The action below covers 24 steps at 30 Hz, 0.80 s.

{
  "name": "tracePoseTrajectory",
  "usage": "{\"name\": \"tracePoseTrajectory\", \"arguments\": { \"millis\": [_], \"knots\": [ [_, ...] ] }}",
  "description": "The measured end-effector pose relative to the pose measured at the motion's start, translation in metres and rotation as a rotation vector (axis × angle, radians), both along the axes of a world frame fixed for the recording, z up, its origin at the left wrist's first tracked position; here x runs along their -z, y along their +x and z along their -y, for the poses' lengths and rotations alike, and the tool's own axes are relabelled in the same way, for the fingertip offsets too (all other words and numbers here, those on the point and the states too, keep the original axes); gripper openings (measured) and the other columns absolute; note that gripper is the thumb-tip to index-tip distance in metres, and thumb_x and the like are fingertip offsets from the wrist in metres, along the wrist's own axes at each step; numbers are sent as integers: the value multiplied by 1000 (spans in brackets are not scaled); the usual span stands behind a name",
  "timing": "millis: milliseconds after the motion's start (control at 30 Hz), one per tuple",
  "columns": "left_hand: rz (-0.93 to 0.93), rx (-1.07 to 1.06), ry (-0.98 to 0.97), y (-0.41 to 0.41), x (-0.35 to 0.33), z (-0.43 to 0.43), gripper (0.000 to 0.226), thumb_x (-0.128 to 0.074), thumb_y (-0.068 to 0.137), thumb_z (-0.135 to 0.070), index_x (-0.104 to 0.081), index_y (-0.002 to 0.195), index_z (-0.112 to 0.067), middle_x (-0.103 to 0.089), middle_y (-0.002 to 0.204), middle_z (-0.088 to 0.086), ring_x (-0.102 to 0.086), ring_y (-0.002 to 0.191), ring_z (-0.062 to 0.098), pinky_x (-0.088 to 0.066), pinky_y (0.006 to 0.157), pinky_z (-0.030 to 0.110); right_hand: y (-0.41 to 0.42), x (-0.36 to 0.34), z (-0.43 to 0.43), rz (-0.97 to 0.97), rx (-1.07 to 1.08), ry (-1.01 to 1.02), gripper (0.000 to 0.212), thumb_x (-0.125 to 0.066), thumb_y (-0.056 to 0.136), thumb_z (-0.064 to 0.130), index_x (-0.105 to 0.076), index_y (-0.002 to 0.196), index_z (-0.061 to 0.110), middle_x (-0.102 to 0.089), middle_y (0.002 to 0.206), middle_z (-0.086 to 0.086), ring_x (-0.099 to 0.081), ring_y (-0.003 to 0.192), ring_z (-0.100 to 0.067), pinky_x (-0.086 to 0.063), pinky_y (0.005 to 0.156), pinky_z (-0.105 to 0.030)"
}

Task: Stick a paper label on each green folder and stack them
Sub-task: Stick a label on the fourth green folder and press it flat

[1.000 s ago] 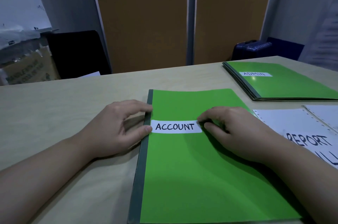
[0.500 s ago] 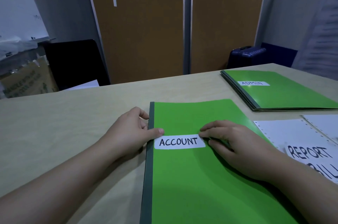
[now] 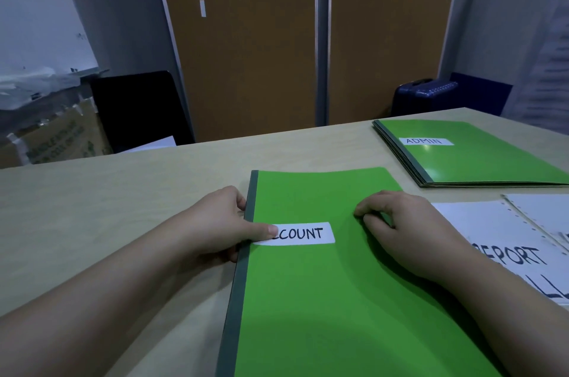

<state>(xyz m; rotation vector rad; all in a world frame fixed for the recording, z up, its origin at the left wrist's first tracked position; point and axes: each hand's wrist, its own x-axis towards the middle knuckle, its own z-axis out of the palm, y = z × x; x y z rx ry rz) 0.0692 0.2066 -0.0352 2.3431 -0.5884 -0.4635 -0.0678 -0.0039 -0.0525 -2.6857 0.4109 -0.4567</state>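
- While the left hand presses its thumb on the left end of the label, probably to bond it to the green folder at centre frame, its curled fingers meet the spine; I cannot confirm a grip.
- The right hand rests loosely curled and empty on the folder, steadying it.

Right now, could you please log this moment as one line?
left hand: thumb presses ACCOUNT label | right hand: rests on green folder | ADMIN stack: far right
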Motion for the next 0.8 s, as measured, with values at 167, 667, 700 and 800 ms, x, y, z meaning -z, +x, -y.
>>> {"name": "tracePoseTrajectory", "arguments": {
  "millis": [167,667,700,800],
  "knots": [
    [-73,-1,-21,3,-6,-6,45,-83,71,-32,-56,96,-5,-69,77,29,-53,54,22,-35,49,25,-6,-6,12,73,39,162,22,-52,92,22,-70,104,25,-67,108,8,-50,76,8,-39,71,-21],
    [-105,-301,-833,7,-5,-14,23,-51,97,-7,-52,119,-9,-72,85,11,-67,48,14,-53,39,27,-8,-22,8,215,53,235,34,-60,86,29,-59,120,28,-44,139,6,-47,122,-12,-41,103,-36],
    [-99,-334,-873,9,-5,-12,24,-51,97,-8,-53,120,-8,-72,84,9,-67,48,13,-53,40,26,-10,-28,9,208,48,271,42,-61,86,31,-53,127,31,-42,140,7,-48,121,-14,-43,101,-39],
    [-36,-406,-899,17,-9,4,27,-55,96,-15,-56,119,-1,-69,84,11,-64,44,8,-49,38,20,-18,-44,11,68,6,290,64,-63,84,34,-32,140,38,-54,116,10,-56,93,-10,-50,79,-30]
  ]
}}
